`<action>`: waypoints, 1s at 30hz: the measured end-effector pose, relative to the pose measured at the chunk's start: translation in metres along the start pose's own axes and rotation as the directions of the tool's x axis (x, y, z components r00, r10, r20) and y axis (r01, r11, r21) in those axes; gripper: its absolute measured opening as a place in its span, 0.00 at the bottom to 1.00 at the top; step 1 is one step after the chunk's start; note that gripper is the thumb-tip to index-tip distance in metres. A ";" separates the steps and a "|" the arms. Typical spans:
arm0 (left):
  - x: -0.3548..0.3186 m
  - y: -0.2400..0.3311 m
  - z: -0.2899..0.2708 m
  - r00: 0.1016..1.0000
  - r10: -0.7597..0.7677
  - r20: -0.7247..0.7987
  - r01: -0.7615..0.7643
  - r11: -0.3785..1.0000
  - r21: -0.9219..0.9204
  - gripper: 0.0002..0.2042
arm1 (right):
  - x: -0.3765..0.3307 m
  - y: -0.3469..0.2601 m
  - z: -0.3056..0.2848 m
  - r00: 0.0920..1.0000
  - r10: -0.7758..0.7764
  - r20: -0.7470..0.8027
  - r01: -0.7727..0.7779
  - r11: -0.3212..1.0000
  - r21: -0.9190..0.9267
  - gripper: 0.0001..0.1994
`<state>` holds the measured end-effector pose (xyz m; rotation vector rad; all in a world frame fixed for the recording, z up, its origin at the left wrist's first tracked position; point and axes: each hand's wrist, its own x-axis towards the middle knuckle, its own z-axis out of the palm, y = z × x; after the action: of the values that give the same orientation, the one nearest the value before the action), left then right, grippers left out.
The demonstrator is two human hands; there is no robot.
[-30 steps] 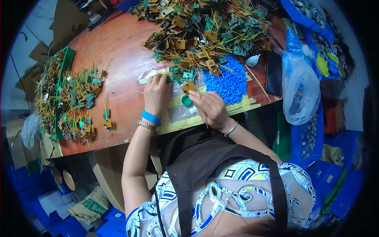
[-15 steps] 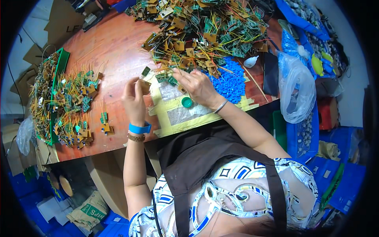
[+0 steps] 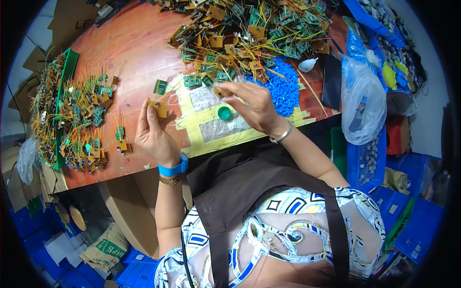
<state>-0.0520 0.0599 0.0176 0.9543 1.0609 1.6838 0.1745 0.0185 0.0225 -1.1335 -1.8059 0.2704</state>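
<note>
Between the thumb and fingers of my left hand (image 3: pixel 157 138) is a small brown circuit board (image 3: pixel 159 109), and a green circuit board (image 3: pixel 160 87) sits just beyond it. My right hand (image 3: pixel 255 104) pinches another small brown board (image 3: pixel 219 91) at its fingertips, beside the front of a big wired pile. Green boards (image 3: pixel 192 81) lie on the table between my hands. A round green cap (image 3: pixel 224 113) rests on the taped plastic patch (image 3: pixel 211 128) in front of my right hand.
A large heap of wired boards (image 3: pixel 249 33) covers the far table. Small blue parts (image 3: pixel 283 93) lie right of it. More wired boards (image 3: pixel 93 115) spread at the left along a green tray edge (image 3: pixel 67 86). A clear plastic bag (image 3: pixel 361 105) hangs at the right edge.
My left hand has drawn back slightly toward me, its brown board now turned flatter to view. My right hand has shifted to the right, and a brown board now shows at its fingertips.
</note>
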 end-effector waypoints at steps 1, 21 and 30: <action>-0.005 0.000 0.003 1.000 -0.013 -0.004 0.013 1.000 0.004 0.14 | -0.013 -0.003 -0.003 0.993 0.116 0.028 -0.119 0.981 0.156 0.18; -0.048 -0.010 0.008 0.768 -0.500 0.401 0.528 0.848 0.048 0.25 | -0.041 -0.028 -0.006 0.955 0.278 0.105 -0.297 0.872 0.390 0.24; -0.055 -0.008 0.016 0.710 -0.548 0.443 0.584 0.809 0.065 0.26 | -0.032 -0.032 0.007 0.945 0.291 0.147 -0.326 0.825 0.461 0.26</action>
<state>-0.0186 0.0135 0.0081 0.7941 0.8462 0.9243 0.1541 -0.0219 0.0186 -1.0536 -1.4828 0.9133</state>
